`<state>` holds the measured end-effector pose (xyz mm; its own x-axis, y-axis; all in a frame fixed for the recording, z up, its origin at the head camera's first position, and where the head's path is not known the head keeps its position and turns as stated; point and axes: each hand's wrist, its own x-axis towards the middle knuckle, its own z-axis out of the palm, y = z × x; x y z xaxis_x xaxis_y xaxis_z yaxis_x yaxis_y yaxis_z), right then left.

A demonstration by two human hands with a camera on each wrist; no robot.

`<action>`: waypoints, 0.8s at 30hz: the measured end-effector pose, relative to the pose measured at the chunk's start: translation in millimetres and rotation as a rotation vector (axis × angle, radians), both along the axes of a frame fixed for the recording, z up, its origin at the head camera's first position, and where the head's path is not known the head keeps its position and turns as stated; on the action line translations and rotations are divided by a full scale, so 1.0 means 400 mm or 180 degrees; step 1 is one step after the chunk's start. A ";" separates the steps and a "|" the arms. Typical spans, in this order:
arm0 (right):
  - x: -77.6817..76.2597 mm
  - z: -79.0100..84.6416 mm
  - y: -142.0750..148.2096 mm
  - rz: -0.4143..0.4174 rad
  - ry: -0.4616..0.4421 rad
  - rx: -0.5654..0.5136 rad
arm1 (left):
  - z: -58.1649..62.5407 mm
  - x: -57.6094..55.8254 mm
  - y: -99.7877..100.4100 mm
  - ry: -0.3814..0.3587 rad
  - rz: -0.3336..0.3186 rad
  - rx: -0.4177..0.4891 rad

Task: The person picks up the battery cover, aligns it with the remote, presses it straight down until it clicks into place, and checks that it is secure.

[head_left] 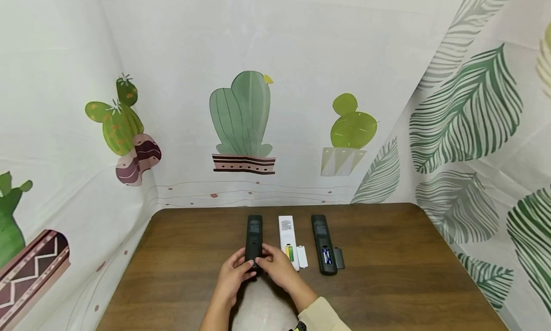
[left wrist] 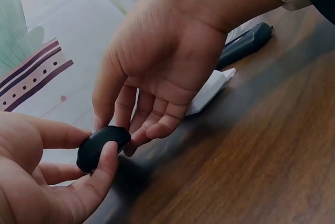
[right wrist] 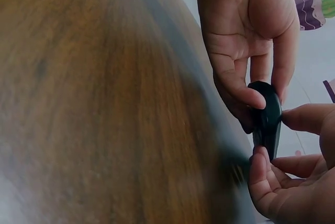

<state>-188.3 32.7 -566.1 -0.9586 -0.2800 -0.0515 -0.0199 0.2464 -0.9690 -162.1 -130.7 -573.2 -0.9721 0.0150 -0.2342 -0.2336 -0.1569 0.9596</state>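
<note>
A black remote control [head_left: 254, 229] is held between both hands, its back with the label facing up. The left hand [head_left: 232, 275] grips its near end from the left, thumb on top. From the other side the right hand [head_left: 278, 268] pinches the same end, its thumb on the back. In the left wrist view the remote's end [left wrist: 100, 148] appears raised over the table, with a dark shadow below. A white remote [head_left: 286, 230] lies just right of the hands, its battery compartment uncovered, showing a yellow and a green battery [head_left: 290, 252].
Beside the white remote lies its white battery cover [head_left: 303, 257]. Farther right is another black remote [head_left: 321, 235] with blue batteries [head_left: 327, 256] exposed, its black cover [head_left: 339, 258] alongside. The wooden table [head_left: 400, 269] ends at a cactus-printed cloth [head_left: 297, 130].
</note>
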 end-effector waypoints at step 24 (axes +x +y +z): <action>-0.005 -0.007 -0.016 -0.0023 0.0297 0.0528 | -0.005 0.000 0.020 0.0278 0.0222 -0.1015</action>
